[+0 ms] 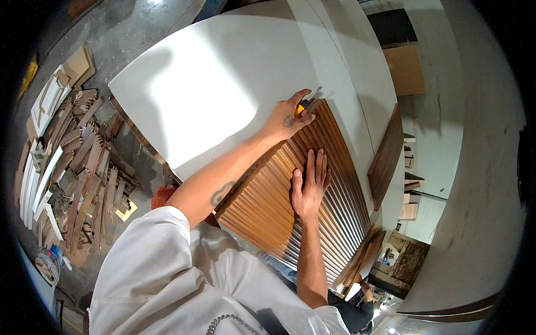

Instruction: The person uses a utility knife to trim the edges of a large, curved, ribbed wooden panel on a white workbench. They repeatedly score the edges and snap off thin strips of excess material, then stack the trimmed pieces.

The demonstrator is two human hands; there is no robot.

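While our left forearm slants up and to the right from the lower-left side, running along the panel's left edge, our left hand (287, 118) sits at the far end with the wrist fairly straight. We have it closed around a yellow-and-black tool (301, 108), gripped narrowly between thumb and fingers; index finger stretched forward, thumb on the panel side, the tool's thin tip pointing away from us. We can't tell how the lower fingers wrap, they're hidden.

Our right arm comes up nearly vertical from the lower edge. Our right hand (310, 187) is palm down on the ribbed brown panel (262, 204), 4 fingers extended away from us and close together, thumb spread to the left; grip wide, nothing held.

We see the panel right in front of our body, under the right hand, its far part over the white table (234, 61), ribs lit glossy at the near right. 1 more brown panel (385, 159) lies to the right, apart from it. Scrap wood pile (84, 173) on the floor, left.
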